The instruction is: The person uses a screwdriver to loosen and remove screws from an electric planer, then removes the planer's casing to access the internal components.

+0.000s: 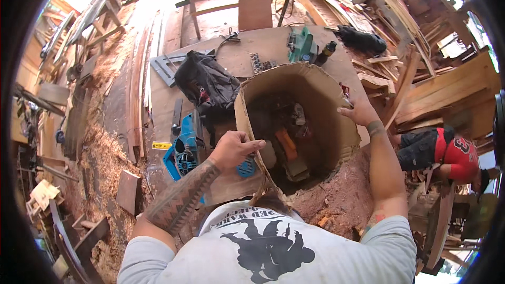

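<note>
A deep, open-topped cardboard box [247,109] stands tilted toward me at the edge of the work table. My left hand [238,150] is closed on its near left rim, thumb laid over the edge. At the right rim, my right hand [360,111] grips the wall, thumb on the inner side and fingers mostly hidden outside. Inside lie an orange tool-like piece [285,143], a pale block [297,169] and a whitish item [299,114]; the rest is dark and hard to make out. Left of the box sits a blue power tool [187,144].
On the table [226,192] are a black bag [205,81], a metal square [164,68], a green power tool [302,44] and a dark bottle [327,51]. Sawdust [331,192] heaps by the box. At right, a person in red [457,152] bends among stacked boards [447,92].
</note>
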{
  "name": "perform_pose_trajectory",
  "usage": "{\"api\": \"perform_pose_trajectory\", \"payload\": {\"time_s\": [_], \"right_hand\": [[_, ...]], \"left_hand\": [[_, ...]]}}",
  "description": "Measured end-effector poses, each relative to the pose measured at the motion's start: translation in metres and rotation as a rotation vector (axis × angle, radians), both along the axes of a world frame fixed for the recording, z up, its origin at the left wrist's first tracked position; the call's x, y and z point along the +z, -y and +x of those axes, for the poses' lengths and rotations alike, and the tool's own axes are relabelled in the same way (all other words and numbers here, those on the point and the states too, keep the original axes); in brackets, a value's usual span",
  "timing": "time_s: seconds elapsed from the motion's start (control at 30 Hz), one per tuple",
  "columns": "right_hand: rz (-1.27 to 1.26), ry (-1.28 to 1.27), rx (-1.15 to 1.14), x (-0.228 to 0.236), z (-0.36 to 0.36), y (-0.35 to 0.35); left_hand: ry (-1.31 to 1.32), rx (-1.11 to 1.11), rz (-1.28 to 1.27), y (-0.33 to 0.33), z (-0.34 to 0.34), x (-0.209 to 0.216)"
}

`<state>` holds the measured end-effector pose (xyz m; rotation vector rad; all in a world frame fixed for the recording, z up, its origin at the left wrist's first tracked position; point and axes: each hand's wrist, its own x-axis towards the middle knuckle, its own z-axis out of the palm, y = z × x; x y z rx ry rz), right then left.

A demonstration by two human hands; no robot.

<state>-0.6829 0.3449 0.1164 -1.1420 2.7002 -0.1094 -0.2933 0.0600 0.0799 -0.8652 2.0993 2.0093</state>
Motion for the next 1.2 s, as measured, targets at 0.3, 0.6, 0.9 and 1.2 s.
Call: {"api": "perform_pose_trajectory", "payload": {"time_s": [0.3,0.6,0.9,1.2], "right_hand": [[-0.28,0.392,0.213,0.018,0.051,0.027],[-0.488,0.471,0.121,0.053,0.045,0.048],[-0.589,0.018,0.41,0.12,-0.021,0.104],[-0.619,-0.114,0.54,0.107,-0.077,0.24]], "left_hand": [[0.093,0.054,-0.121,-0.011,-0.013,0.017],[0.147,0.259,0.017,-0.003,0.004,0.03],[-0.084,0.343,0.039,0.071,-0.006,0.087],[-0.041,0.347,-0.018,0.229,-0.05,0.116]]}}
